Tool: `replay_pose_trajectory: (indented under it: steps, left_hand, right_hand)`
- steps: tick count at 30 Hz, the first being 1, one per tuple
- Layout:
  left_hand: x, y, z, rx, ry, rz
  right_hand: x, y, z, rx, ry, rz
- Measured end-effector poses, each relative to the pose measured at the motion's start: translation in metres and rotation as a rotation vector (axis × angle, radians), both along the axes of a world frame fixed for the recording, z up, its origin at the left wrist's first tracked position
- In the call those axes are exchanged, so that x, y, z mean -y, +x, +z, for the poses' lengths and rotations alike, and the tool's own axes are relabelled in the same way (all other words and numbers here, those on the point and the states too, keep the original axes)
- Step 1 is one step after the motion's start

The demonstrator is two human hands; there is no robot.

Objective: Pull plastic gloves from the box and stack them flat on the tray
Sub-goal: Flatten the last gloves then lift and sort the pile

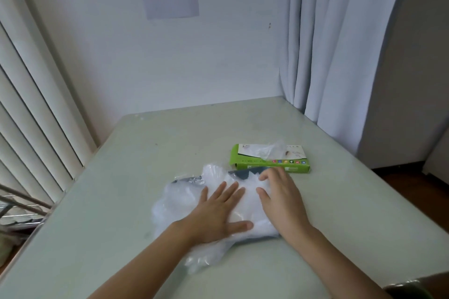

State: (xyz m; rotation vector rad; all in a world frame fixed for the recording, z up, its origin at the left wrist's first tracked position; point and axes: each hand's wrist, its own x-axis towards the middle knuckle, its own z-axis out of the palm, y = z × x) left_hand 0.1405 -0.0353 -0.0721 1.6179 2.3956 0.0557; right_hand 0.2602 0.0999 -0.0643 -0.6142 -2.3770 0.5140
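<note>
Both palms flat w/ fingers spread straight: left hand (217,211) and right hand (281,198) press the glove pile (184,204) onto the dark tray (243,173), gripping nothing. Pile spills over the tray's left/near edges tbh. Green box (269,161) sits just behind, one glove poking out. Risk imo: slippery film slides or springs back up once pressure's off.
</note>
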Motion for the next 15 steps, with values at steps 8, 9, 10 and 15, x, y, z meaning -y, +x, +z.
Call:
replay_pose_trajectory:
  steps: [8, 9, 10, 15]
  left_hand:
    - [-0.004, -0.002, -0.005, -0.04, 0.005, -0.033]
    - [-0.002, -0.003, -0.004, -0.027, -0.013, -0.024]
    - [0.0, -0.005, -0.003, -0.017, -0.027, -0.018]
    - [0.021, -0.027, 0.01, 0.013, -0.135, 0.024]
  right_hand:
    - [-0.002, 0.0, 0.001, 0.586, -0.109, 0.525]
    - [-0.006, 0.001, 0.003, 0.656, -0.068, 0.504]
    - [-0.011, 0.001, 0.006, 0.715, -0.039, 0.483]
    - [-0.023, 0.001, 0.015, 0.912, 0.044, 0.428]
